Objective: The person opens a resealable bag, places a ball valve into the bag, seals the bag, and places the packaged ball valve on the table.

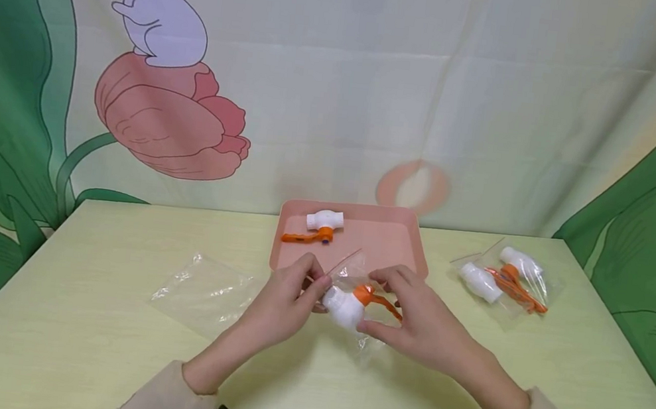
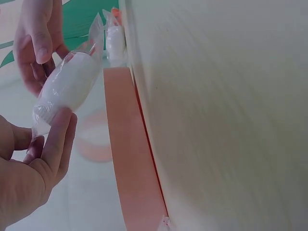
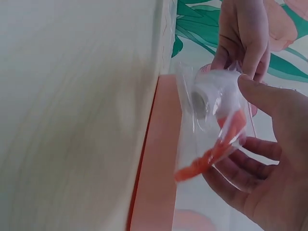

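Both hands hold a clear plastic bag with a white ball valve inside, its orange lever handle pointing right. At the bag's left end, the thumb and fingers of my left hand pinch the plastic by the valve's end. From the other side my right hand grips the bagged valve. In the right wrist view its thumb presses on the white body, while the other fingers lie behind the orange handle. The bag is raised just in front of the pink tray.
An unbagged white valve with an orange handle lies at the tray's left. Left of the hands, a loose clear bag lies flat on the table. More bagged white and orange valves lie at the right. A printed curtain hangs behind.
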`<action>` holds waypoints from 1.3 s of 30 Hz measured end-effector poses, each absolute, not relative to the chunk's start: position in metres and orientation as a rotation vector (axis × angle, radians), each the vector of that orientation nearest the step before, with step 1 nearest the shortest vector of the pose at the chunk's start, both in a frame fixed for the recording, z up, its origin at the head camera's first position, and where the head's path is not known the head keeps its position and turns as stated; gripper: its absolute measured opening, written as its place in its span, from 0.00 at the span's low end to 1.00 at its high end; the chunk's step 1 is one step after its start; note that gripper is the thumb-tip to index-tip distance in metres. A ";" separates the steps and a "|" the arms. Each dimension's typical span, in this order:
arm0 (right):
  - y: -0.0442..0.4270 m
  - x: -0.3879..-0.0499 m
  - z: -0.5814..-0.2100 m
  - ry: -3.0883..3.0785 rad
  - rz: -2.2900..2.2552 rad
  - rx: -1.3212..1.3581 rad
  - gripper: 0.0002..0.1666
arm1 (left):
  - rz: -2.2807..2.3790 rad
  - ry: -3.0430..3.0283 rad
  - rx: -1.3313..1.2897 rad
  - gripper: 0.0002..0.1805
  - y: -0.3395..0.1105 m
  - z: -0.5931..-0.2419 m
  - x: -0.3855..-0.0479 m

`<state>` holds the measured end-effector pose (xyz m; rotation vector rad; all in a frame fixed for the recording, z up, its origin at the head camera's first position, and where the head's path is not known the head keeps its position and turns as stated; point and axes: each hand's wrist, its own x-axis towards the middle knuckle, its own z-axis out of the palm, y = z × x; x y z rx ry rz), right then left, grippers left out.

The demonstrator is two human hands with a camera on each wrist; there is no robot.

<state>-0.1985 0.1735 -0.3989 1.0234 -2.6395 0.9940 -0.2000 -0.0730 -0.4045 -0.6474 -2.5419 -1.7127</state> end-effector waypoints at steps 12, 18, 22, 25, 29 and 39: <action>0.157 -0.196 -0.405 -2.580 0.656 0.954 0.57 | -2.048 -2.458 -0.498 0.06 -0.070 -0.400 -0.199; 0.156 -0.196 -0.405 -2.560 0.579 0.949 0.51 | -2.139 -2.443 -0.470 0.05 -0.067 -0.398 -0.196; 0.155 -0.197 -0.406 -2.529 0.547 0.962 0.47 | -2.163 -2.445 -0.467 0.05 -0.067 -0.398 -0.195; 0.155 -0.197 -0.406 -2.505 0.519 0.972 0.44 | -2.168 -2.444 -0.480 0.04 -0.067 -0.399 -0.196; 0.156 -0.197 -0.407 -2.499 0.494 0.974 0.43 | -2.147 -2.460 -0.535 0.04 -0.068 -0.400 -0.196; 0.167 -0.200 -0.405 -2.534 0.474 0.992 0.41 | -1.800 -2.644 -0.656 0.11 -0.075 -0.403 -0.194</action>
